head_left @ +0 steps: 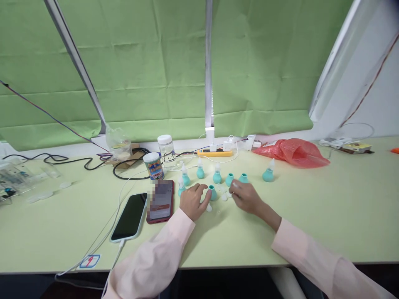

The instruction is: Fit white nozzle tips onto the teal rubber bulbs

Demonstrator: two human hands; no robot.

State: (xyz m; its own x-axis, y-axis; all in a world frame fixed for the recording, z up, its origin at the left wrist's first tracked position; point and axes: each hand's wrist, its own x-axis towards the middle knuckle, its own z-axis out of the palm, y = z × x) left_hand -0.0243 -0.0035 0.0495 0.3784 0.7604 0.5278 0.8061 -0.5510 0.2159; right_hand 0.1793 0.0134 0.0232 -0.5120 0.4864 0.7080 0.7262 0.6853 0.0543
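Note:
Teal squeeze bulbs with narrow necks stand on the pale table before me. My left hand [193, 201] rests beside an uncapped teal bulb [212, 193], thumb and forefinger apart, the thumb close against its side; whether it touches I cannot tell. My right hand [246, 197] is closed in a pinch, with a small whitish piece [235, 185] at the fingertips, partly hidden. Beyond it are two more open-necked bulbs, one teal bulb [230, 179] and another bulb [243, 178]. Several bulbs carry clear pointed nozzles, such as a nozzled bulb [268, 174]. Small white pieces [224, 197] lie between my hands.
Left of my hands lie a red-cased phone [160, 202] and a charging phone [130, 216] with its white cable. Behind stand a labelled tub [153, 167], a clear jar [167, 151] and a yellow-orange bar [215, 153]. Red plastic wrap [293, 153] lies back right.

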